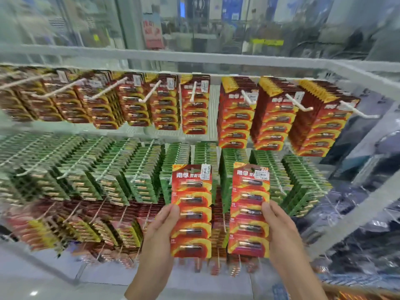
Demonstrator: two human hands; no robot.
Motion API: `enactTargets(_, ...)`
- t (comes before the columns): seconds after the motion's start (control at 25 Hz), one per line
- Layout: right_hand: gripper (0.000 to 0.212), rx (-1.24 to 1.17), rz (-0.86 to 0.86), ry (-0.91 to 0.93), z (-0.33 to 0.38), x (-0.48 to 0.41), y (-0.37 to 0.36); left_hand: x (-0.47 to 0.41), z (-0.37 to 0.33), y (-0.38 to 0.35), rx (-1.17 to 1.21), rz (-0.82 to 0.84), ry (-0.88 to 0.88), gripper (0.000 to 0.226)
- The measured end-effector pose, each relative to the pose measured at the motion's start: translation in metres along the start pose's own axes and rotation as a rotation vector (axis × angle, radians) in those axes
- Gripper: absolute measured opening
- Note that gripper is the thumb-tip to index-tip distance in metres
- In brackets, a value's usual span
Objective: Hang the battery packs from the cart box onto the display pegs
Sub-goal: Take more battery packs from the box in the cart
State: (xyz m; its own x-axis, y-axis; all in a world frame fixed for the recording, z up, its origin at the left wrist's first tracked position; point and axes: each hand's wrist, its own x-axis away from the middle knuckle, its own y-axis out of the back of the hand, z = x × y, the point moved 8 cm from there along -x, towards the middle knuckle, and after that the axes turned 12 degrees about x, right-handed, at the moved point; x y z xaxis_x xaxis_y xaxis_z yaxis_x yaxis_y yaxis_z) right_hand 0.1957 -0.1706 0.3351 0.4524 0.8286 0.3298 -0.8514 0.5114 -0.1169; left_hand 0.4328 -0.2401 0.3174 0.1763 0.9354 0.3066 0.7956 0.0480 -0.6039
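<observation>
Glossy printed card battery packs [191,211] hang on white pegs [298,102].

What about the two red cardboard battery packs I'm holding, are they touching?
Apart: head view shows a clear gap between the left pack and the right pack.

Raised left hand [161,226] pinches one battery pack [192,191], raised right hand [280,226] another battery pack [249,195].

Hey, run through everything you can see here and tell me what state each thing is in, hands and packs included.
left pack: upright, off any peg, held by its left edge.
right pack: upright, off any peg, held by its right edge.
left hand: grips the left pack.
right hand: grips the right pack.
top-row red packs: hanging on white pegs.
green packs: hanging, rows tightly filled.
</observation>
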Motion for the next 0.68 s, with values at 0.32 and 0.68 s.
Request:
enactTargets(0.32,0.014,-0.025,0.025,0.026,0.043,-0.012,-0.020,-0.024,-0.066,-0.052,-0.058,0.054,-0.209,0.025)
enactTargets(0.68,0.012,-0.033,0.063,0.034,0.037,-0.030,-0.007,-0.042,-0.104,-0.090,-0.089,0.075,-0.387,0.023)
